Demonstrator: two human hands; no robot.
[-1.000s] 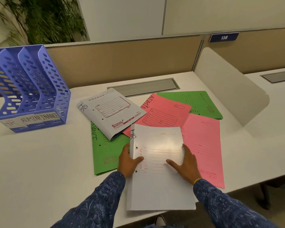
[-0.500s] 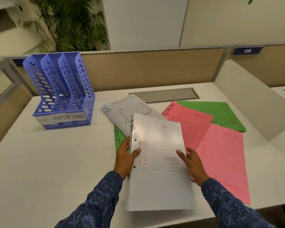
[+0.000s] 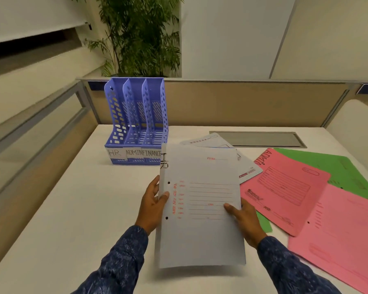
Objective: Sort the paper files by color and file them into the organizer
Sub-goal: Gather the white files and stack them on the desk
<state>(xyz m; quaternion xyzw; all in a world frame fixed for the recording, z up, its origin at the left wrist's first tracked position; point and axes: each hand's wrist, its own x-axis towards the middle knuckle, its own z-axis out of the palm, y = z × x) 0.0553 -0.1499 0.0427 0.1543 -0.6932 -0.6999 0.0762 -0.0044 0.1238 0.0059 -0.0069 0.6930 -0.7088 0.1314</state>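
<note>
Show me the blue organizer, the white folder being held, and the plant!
organizer [image 3: 135,89]: head view, its back wall.
white folder [image 3: 200,236]: head view, blank lower cover.
plant [image 3: 140,39]: head view, its green leaves.

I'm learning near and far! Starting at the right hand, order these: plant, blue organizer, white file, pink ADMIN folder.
1. White file, held in the right hand.
2. Pink ADMIN folder, just right.
3. Blue organizer, back left.
4. Plant, behind the partition.
</note>
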